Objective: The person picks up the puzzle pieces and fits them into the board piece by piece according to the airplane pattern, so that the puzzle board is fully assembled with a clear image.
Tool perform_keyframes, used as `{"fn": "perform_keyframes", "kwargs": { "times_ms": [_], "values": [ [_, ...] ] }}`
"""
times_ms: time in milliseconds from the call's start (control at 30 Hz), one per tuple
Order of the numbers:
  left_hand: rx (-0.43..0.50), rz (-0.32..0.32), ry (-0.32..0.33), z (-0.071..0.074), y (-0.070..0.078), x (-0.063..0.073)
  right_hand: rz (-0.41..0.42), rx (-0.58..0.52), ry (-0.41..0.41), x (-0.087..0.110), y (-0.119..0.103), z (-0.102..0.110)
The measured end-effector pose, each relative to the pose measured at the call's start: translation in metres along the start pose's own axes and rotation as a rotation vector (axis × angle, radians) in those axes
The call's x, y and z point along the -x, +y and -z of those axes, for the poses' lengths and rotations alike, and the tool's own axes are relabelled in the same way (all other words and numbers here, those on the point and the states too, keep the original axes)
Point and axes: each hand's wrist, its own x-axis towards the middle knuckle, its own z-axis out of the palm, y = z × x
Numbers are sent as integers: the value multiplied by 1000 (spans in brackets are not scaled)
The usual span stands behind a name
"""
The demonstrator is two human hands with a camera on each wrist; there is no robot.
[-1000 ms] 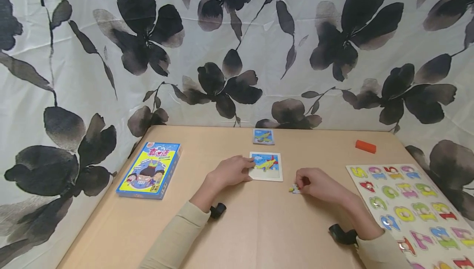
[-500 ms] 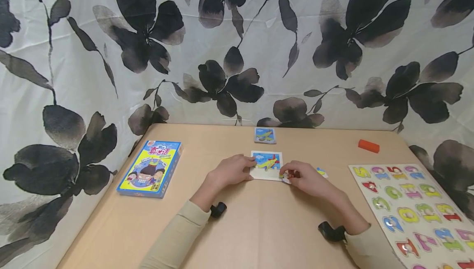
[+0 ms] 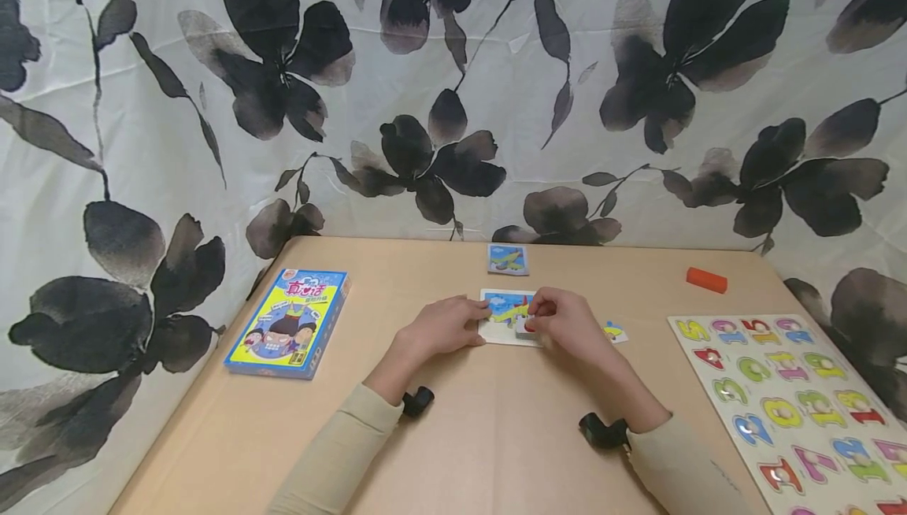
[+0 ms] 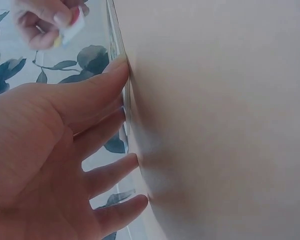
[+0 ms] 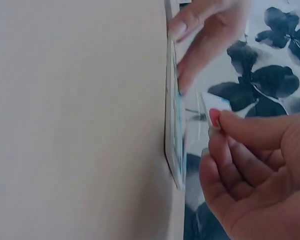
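Observation:
A small square jigsaw puzzle board (image 3: 501, 335) with a yellow plane picture lies on the table. My left hand (image 3: 442, 324) rests at its left edge; in the left wrist view the fingers reach out fairly straight, thumb and fingertips touching the board. My right hand (image 3: 570, 324) pinches a small white puzzle piece (image 5: 212, 111) with a red patch between thumb and index finger. In the right wrist view this piece is held off the board's face, tilted. Another puzzle piece (image 3: 615, 331) lies on the table just right of my right hand, partly hidden by it.
A small plane picture card (image 3: 507, 259) lies behind the board. At left is a blue and yellow box (image 3: 289, 324). An orange-red block (image 3: 706, 279) sits at the back right, above a large letter sheet (image 3: 768, 377). A floral cloth (image 3: 425, 66) hangs behind the table.
My right hand has moved left from the loose pieces, carrying one puzzle piece over the board's right side. One piece is left showing on the table. My left hand has stayed at the board's left edge.

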Motion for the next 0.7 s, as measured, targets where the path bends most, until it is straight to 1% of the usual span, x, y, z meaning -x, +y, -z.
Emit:
{"fn": "perform_keyframes", "kwargs": {
  "times_ms": [167,367,467,600,700],
  "values": [
    [6,-2,8,0,-2,-1,-7,-9,17,-8,-9,-17],
    [7,-4,10,0,-2,-1,18,47,8,-14,-12,-34],
    [6,0,13,0,-1,0,27,80,10,-17,-14,-39],
    [3,-1,16,0,-1,0,4,111,13,-18,-18,-44],
    [7,-5,15,0,-1,0,-3,145,0,-17,-20,-47]
  ]
}}
